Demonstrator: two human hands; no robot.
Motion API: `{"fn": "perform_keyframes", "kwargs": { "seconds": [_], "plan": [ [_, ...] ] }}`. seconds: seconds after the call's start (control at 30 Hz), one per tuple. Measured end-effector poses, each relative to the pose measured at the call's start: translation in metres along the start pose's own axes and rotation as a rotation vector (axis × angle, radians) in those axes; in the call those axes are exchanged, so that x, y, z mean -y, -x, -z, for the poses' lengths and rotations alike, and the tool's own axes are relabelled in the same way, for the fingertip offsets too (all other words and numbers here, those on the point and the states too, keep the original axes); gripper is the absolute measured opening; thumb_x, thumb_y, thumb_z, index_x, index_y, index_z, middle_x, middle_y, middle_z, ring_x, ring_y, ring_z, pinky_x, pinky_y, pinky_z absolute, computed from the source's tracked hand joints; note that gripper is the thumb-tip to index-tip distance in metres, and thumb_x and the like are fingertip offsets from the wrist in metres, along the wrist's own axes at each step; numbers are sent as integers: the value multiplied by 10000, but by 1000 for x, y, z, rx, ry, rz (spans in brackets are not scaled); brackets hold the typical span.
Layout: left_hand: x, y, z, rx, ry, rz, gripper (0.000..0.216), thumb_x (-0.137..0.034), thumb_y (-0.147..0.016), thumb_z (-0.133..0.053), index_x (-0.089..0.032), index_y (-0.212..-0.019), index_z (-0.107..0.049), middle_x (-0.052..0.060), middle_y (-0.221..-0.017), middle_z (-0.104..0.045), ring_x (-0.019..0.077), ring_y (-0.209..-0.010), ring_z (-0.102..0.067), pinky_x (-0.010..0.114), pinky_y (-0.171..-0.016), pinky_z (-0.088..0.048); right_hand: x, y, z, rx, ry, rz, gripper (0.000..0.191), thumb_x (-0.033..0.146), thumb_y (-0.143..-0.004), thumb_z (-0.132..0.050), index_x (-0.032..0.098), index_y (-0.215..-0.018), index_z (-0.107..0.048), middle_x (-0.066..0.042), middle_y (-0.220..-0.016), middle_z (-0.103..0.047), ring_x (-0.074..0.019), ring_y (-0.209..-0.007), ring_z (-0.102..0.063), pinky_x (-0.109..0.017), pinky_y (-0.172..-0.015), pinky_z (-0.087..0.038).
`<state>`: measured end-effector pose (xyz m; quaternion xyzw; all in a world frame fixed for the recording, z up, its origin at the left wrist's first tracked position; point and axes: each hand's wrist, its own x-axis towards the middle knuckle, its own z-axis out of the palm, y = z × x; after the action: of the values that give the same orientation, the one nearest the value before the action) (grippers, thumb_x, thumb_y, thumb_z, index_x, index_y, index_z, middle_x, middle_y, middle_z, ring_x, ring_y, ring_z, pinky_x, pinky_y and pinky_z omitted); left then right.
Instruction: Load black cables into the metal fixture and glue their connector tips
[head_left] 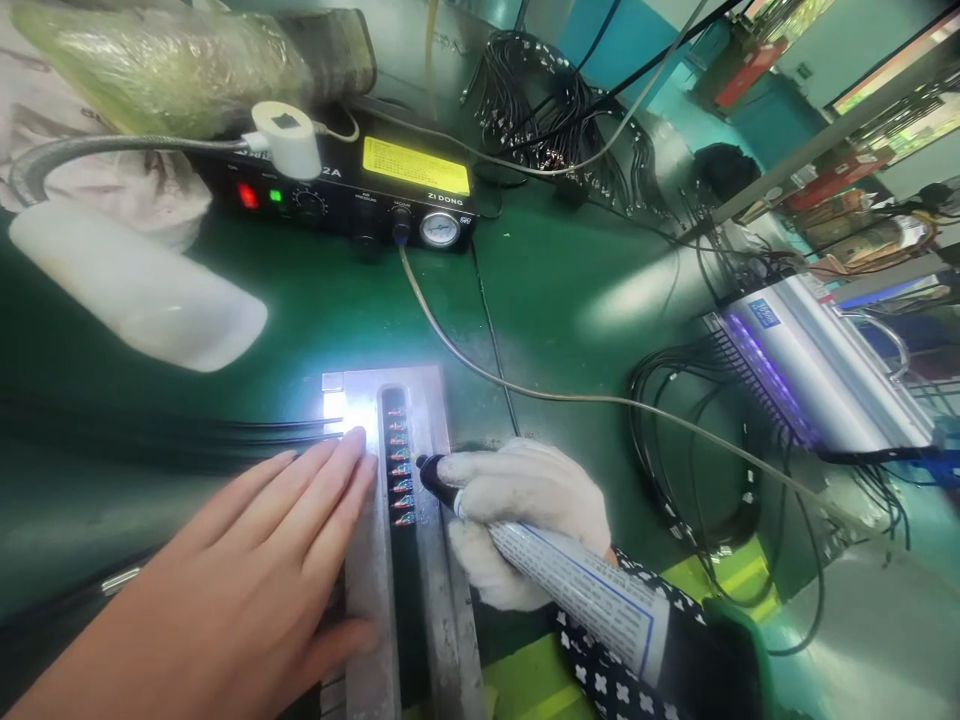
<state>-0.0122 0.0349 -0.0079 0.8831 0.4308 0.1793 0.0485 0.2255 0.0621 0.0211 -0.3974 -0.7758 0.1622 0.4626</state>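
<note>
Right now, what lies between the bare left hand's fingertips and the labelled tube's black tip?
In the head view, a row of copper-coloured wire ends in the slot of the metal fixture.

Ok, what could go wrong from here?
The dark nozzle of the labelled tube appears close to the small wire ends, so a slip of the right hand might knock them. The left hand lies on the metal fixture; if it shifted, the black cables by its fingertips might move. The thin hose passes just beyond the right hand and could snag.
</note>
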Motion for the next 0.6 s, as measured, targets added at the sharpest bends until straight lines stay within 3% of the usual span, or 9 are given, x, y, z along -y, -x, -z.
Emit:
{"fn": "perform_keyframes", "kwargs": {
  "seconds": [0.6],
  "plan": [
    [-1, 2, -2, -4, 2, 20, 870, -729, -938, -280, -216, -1621, -114, 156, -1548, -503, 316, -1426, -456, 416, -1278, -148, -1, 0, 1, 8, 8, 30, 58, 208, -851, -622, 230, -804, -595, 12, -905, -789, -111, -645, -723, -246, -600, -513]
  ]
}}
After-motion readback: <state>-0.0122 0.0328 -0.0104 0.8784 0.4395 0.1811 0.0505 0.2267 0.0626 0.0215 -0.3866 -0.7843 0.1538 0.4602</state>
